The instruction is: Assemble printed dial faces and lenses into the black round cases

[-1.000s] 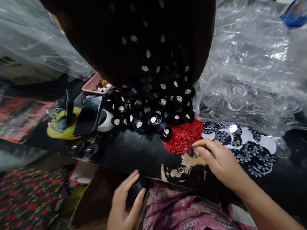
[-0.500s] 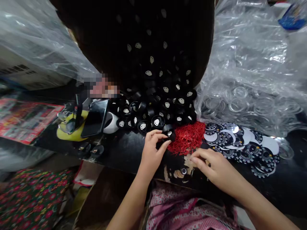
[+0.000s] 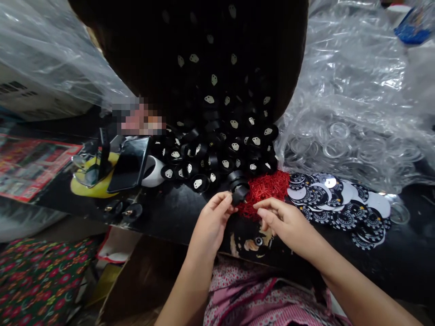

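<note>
My left hand (image 3: 212, 221) pinches a small black round case (image 3: 240, 194) between thumb and fingers, at the left edge of a heap of thin red slivers (image 3: 268, 188). The case is tilted, and its near side is partly hidden by my fingertips. Just to the right, my right hand (image 3: 285, 222) has thumb and forefinger drawn together over the near edge of the red heap. Whatever sits in those fingertips is too small to make out. Many similar black cases (image 3: 234, 147) with pale plates lie behind, spilling from a big dark container (image 3: 292, 59).
Black-and-white printed dials (image 3: 346, 217) overlap at right, before a clear plastic bag (image 3: 353, 140) of transparent rings. A small round part (image 3: 258, 241) lies near the front edge. At left are a phone (image 3: 129, 165), a white ring-shaped piece (image 3: 154, 172) and two separate black cases (image 3: 132, 212).
My left hand has turned the black case, so its pale plate no longer shows. My right hand has moved left and up, closer to the case and over the red slivers.
</note>
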### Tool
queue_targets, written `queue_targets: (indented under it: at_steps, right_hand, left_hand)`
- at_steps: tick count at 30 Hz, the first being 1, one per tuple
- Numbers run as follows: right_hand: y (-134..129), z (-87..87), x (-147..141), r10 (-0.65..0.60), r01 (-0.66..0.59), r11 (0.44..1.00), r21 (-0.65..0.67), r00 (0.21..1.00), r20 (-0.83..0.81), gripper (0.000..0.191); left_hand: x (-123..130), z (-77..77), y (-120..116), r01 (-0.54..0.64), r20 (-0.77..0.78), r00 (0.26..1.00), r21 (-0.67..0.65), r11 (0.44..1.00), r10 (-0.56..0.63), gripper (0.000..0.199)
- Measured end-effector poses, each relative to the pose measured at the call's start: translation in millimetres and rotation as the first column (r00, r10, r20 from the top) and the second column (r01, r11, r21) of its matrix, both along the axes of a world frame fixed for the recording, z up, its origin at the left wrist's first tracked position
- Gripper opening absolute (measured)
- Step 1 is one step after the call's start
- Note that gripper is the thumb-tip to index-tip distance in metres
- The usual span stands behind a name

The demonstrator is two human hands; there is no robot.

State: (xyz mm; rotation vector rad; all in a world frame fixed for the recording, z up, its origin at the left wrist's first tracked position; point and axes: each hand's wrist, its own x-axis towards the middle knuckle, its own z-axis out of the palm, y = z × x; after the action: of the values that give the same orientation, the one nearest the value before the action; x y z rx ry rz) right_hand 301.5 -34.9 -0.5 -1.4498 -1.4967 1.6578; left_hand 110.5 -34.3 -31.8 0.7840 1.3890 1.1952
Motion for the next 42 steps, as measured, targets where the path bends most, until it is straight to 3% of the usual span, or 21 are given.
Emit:
queue_targets:
  at_steps: [2, 4, 6, 8, 10, 11, 14, 16, 17, 18, 20, 22, 24, 32, 36, 42]
  right_hand:
    - [-1, -2.6, -1, -0.028, 0.027, 0.999, -0.032, 0.998, -0.063, 0.033]
    - [-1, -3.8, -1, -0.069, 0.063, 0.996, -0.056, 0.990, -0.122, 0.035]
    - [-1, -2.6, 1, -0.097, 0.090, 0.994, -0.054, 0.986, -0.138, 0.032]
    - [-2, 1.2, 6, -0.088, 0.087, 0.996, -0.015, 0.992, -0.091, 0.029]
    - [-4, 6.4, 13, -0.018, 0.018, 0.999, 0.042, 1.000, -0.003, 0.028]
    - [-5, 9.0, 17, 0.025, -0.027, 0.998, 0.063, 0.999, 0.042, 0.028]
    - [-2, 14.2, 31, 0.170, -0.182, 0.979, 0.092, 0.977, 0.127, 0.027]
    - [7, 14.6, 44, 0.170, -0.215, 0.958, 0.189, 0.958, 0.231, 0.025]
    - [14, 13.7, 50, 0.106, -0.208, 0.939, 0.275, 0.933, 0.345, 0.024]
    - [21, 12.0, 57, -0.002, -0.204, 0.906, 0.371, 0.875, 0.484, 0.024]
    - [35, 6.7, 68, -0.224, -0.271, 0.829, 0.490, 0.642, 0.734, 0.028]
    - [46, 0.5, 77, -0.289, -0.400, 0.792, 0.461, 0.419, 0.861, 0.033]
    - [53, -4.3, 82, -0.282, -0.489, 0.762, 0.423, 0.338, 0.898, 0.031]
    - [63, -0.9, 107, -0.301, -0.580, 0.646, 0.497, 0.405, 0.863, 0.033]
    - [59, 5.0, 124, -0.403, -0.518, 0.617, 0.592, 0.437, 0.804, 0.033]
    - [31, 16.0, 125, -0.543, -0.329, 0.516, 0.791, 0.588, 0.599, 0.019]
  left_hand:
    - [5, 5.6, -13, 0.031, -0.168, 0.986, 0.116, 0.993, -0.011, 0.013]
    - [14, 8.9, -29, 0.169, -0.428, 0.903, 0.275, 0.946, -0.037, 0.003]
    - [23, 9.2, -42, 0.262, -0.552, 0.834, 0.373, 0.890, -0.015, 0.015]
    - [31, 8.6, -50, 0.182, -0.435, 0.900, 0.355, 0.917, -0.010, 0.029]
    - [37, 9.2, -51, 0.128, -0.231, 0.969, 0.172, 0.977, -0.086, 0.036]
    - [39, 10.2, -50, 0.163, -0.127, 0.980, 0.054, 0.985, -0.155, 0.036]
    - [44, 14.0, -46, 0.299, 0.145, 0.950, -0.172, 0.939, -0.276, 0.030]
    - [48, 15.3, -45, 0.296, 0.282, 0.932, -0.225, 0.928, -0.229, 0.028]
    - [50, 15.4, -45, 0.274, 0.332, 0.924, -0.238, 0.932, -0.187, 0.029]
    - [52, 15.1, -46, 0.252, 0.374, 0.916, -0.245, 0.936, -0.149, 0.029]
    - [55, 14.1, -46, 0.207, 0.441, 0.894, -0.248, 0.946, -0.080, 0.033]
    - [56, 13.4, -46, 0.176, 0.491, 0.870, -0.235, 0.956, -0.039, 0.036]
    - [57, 13.5, -46, 0.159, 0.519, 0.854, -0.214, 0.964, -0.025, 0.033]
    - [57, 13.1, -47, 0.109, 0.547, 0.837, -0.220, 0.969, 0.030, 0.028]
    - [58, 12.4, -46, 0.109, 0.578, 0.814, -0.241, 0.964, 0.052, 0.031]
    - [68, 15.4, -44, 0.147, 0.656, 0.751, -0.285, 0.947, 0.081, 0.035]
